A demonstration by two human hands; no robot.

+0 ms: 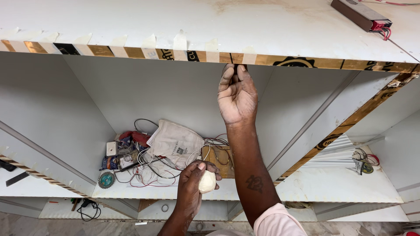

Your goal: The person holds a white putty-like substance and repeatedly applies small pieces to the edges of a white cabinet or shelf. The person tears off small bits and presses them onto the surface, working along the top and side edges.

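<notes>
On the lower shelf [332, 188], at seven o'clock, wires [148, 175] and a cloth bag [175, 140] are lying. The left hand [192, 185] is gripping a white lump [207, 181] at six o'clock; the right hand [236, 96] is pressing closed fingertips against the gold edge strip [271, 60] at twelve o'clock.

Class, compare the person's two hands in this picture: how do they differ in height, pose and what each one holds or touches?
The right hand is raised to the taped front edge of the upper shelf, fingers pressed at its underside; the left hand sits low, in front of the lower shelf. The left hand grips a pale lump, while the right hand shows nothing gripped. The right forearm is stretched upward; the left forearm is mostly out of view. Both are bare and dusty.
</notes>
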